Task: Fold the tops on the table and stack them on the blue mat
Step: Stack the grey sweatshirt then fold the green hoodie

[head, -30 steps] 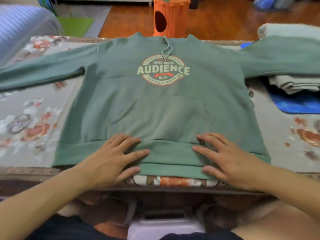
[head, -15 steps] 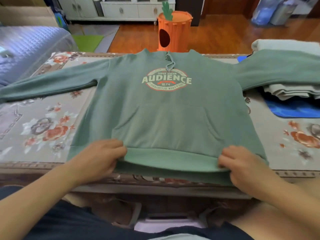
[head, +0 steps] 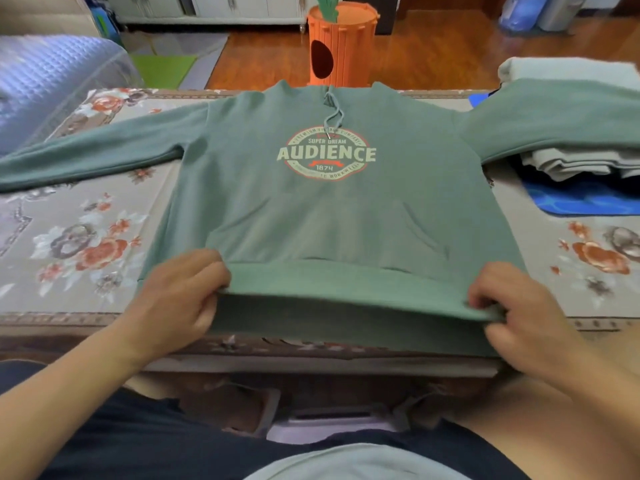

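A green hoodie [head: 322, 216] with an "AUDIENCE" print lies face up across the table, sleeves spread to both sides. My left hand [head: 176, 299] grips the left end of its bottom hem, and my right hand [head: 516, 306] pinches the right end. The hem is lifted a little off the table's near edge. The right sleeve drapes over a stack of folded pale tops [head: 575, 161] that sits on the blue mat [head: 585, 204] at the right.
The table wears a grey floral cloth [head: 79, 244]. Behind the table stands an orange carrot-shaped bin [head: 341, 46] on a wooden floor. A bluish quilted bed cover [head: 52, 84] lies at the far left. My knees are below the table's near edge.
Both hands went from lying flat on the hem to gripping it. They have moved apart toward the hem's ends and raised it off the table.
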Demonstrator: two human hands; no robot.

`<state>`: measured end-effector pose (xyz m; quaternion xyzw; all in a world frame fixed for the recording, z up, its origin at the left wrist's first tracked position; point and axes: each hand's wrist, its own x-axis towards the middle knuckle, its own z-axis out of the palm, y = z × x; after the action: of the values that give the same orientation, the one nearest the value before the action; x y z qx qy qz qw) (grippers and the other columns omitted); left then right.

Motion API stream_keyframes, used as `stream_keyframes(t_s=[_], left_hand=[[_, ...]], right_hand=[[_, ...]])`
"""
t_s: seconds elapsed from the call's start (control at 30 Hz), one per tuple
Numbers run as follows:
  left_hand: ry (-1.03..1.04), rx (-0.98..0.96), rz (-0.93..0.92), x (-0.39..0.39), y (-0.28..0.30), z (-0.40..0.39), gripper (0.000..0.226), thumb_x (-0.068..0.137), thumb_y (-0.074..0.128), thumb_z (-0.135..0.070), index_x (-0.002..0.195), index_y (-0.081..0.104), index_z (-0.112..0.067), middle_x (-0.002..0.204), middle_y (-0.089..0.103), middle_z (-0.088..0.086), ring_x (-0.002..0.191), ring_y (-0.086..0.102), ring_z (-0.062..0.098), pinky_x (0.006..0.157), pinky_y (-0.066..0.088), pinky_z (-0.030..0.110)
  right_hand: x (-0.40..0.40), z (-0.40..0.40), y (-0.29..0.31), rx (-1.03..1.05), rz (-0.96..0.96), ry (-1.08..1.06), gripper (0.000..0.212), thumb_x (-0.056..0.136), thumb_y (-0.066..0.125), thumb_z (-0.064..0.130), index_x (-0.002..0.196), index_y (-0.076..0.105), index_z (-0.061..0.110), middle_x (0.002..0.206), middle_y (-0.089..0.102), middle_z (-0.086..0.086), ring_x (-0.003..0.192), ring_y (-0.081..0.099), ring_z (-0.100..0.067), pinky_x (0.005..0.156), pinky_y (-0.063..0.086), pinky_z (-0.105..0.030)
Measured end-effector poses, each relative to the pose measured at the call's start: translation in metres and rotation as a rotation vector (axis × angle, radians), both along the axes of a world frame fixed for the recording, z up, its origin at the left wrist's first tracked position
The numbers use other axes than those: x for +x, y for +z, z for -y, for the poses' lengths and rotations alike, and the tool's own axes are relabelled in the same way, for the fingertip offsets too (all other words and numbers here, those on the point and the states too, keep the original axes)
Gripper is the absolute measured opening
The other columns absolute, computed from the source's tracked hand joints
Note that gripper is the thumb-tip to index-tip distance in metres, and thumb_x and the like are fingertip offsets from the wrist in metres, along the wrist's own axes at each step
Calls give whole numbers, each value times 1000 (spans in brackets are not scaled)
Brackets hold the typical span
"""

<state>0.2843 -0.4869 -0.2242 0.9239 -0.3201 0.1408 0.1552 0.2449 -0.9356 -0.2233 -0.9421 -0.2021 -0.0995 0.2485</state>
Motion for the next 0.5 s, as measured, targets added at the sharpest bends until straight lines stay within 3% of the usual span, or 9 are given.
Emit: stream_keyframes(t_s=[0.13, 0.2, 0.3, 0.4, 0.5], left_hand=[[-228, 387, -209, -8, -23, -4, 17, 75, 54, -16, 82, 44, -27, 85, 48, -6, 79, 50, 21, 64, 41, 33], [-236, 416, -233, -9, -29, -6, 16, 78, 57, -25, 84, 43, -27, 87, 45, -8, 82, 48, 18, 68, 43, 35], [-233, 385, -213, -9, -25, -9, 30, 86, 66, -47, 87, 44, -27, 87, 44, -12, 81, 46, 14, 71, 38, 29], [-218, 335, -302, -2, -25, -10, 35, 89, 70, -45, 82, 37, -32, 83, 43, -17, 78, 45, 8, 68, 34, 23], [-156, 225, -451, 1, -22, -11, 37, 93, 68, -38, 79, 33, -35, 81, 44, -17, 78, 44, 3, 68, 36, 22]], right_hand=[[-7, 4, -27, -588, -132, 321, 19, 61, 45, 19, 74, 50, 32, 78, 41, 16, 77, 46, -13, 70, 30, -29], [-6, 4, -27, -661, -141, 338, 11, 75, 53, 38, 81, 45, 36, 82, 39, 18, 81, 43, -10, 73, 28, -28], [-3, 0, -22, -685, -140, 296, 42, 75, 58, 67, 91, 37, 35, 84, 41, 19, 77, 46, -7, 74, 35, -28], [5, -4, -23, -701, -144, 304, 42, 65, 73, 43, 87, 41, 28, 85, 45, 11, 68, 52, -14, 64, 44, -32], [12, 5, -14, -697, -268, 319, 31, 66, 57, 23, 81, 32, 32, 88, 40, 12, 73, 46, -16, 64, 40, -30]])
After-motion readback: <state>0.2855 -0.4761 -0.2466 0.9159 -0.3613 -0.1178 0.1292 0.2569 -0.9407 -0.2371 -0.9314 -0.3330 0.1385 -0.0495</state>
